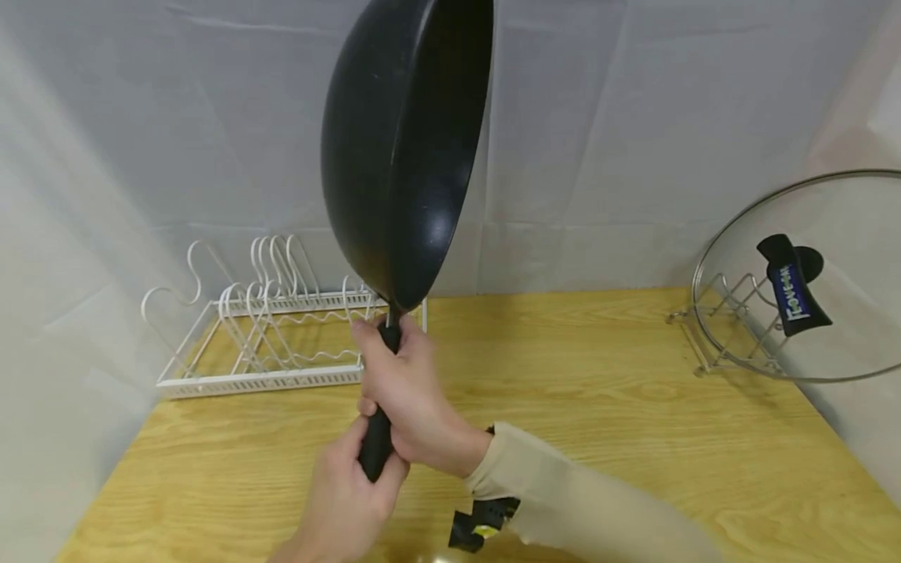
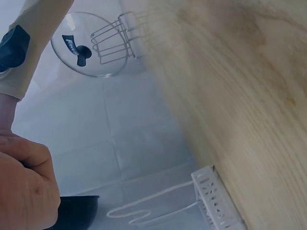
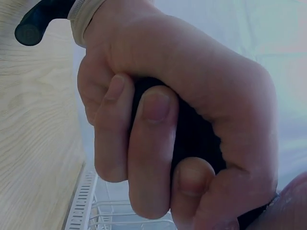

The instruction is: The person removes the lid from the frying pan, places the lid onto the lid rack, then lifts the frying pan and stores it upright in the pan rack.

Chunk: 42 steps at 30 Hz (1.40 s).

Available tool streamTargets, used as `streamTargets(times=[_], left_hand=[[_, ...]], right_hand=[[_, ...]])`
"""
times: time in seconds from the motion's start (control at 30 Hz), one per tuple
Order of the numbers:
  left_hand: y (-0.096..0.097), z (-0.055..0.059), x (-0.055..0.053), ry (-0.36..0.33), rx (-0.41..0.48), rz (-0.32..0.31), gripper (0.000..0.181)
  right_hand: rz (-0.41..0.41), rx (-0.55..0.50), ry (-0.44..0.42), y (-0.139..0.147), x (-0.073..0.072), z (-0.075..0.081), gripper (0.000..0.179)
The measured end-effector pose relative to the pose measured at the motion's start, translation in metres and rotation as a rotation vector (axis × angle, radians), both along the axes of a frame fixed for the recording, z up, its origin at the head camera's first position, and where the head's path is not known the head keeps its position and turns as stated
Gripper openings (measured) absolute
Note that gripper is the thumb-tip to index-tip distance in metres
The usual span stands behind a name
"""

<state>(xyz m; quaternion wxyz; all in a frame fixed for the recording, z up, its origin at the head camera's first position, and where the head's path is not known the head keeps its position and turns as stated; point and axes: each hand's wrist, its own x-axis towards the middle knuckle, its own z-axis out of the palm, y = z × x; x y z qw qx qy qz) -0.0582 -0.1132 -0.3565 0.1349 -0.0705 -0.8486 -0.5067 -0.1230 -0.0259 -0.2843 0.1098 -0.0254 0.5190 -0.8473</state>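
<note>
A deep black wok (image 1: 404,156) is held up on its edge above the table, its hollow side facing right in the head view. My right hand (image 1: 415,391) grips the upper part of its black handle (image 1: 376,446), close below the pan. Lower down, my left hand (image 1: 352,485) holds the handle's end between thumb and fingers. From the right wrist view, the right fingers (image 3: 151,158) curl round the dark handle (image 3: 196,134). Part of the wok (image 2: 76,211) shows past the hands in the left wrist view.
A white wire dish rack (image 1: 260,379) stands at the back left of the wooden table (image 1: 563,391). At the back right, a glass lid (image 1: 866,234) with a black knob leans upright in a small metal rack (image 1: 704,344). Pale sheeting (image 1: 598,156) hangs behind.
</note>
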Motion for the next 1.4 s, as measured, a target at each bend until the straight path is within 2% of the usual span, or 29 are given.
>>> streamTargets(times=[0.1, 0.2, 0.33, 0.47, 0.83, 1.0, 1.07, 1.27, 1.4], left_hand=[[-0.005, 0.002, 0.003, 0.01, -0.01, 0.028, 0.012], [-0.009, 0.002, 0.006, -0.01, -0.009, 0.051, 0.013], [-0.015, 0.002, 0.009, -0.118, -0.01, 0.092, 0.01], [-0.019, 0.002, 0.009, -0.173, -0.026, 0.116, 0.01], [-0.026, -0.003, 0.009, -0.194, -0.049, 0.174, 0.008], [-0.025, -0.007, 0.01, -0.165, -0.051, 0.206, 0.006], [-0.026, -0.01, 0.011, -0.159, -0.048, 0.201, 0.005], [-0.028, -0.018, 0.011, -0.222, -0.034, 0.184, 0.005], [-0.028, -0.023, 0.011, -0.195, -0.029, 0.185, 0.005]], right_hand=[[0.025, -0.023, -0.003, -0.007, 0.001, 0.001, 0.018], [0.043, -0.037, -0.007, -0.012, 0.003, 0.001, 0.018], [0.063, -0.04, -0.011, -0.017, 0.005, 0.0, 0.019], [0.061, -0.044, -0.023, -0.023, 0.005, -0.002, 0.02], [0.101, -0.011, -0.025, -0.033, 0.002, -0.007, 0.02], [0.118, -0.008, -0.038, -0.036, 0.001, -0.011, 0.018], [0.122, -0.006, -0.044, -0.036, 0.001, -0.014, 0.019], [0.131, -0.003, -0.049, -0.037, 0.0, -0.027, 0.022], [0.122, 0.002, -0.057, -0.04, -0.001, -0.032, 0.022]])
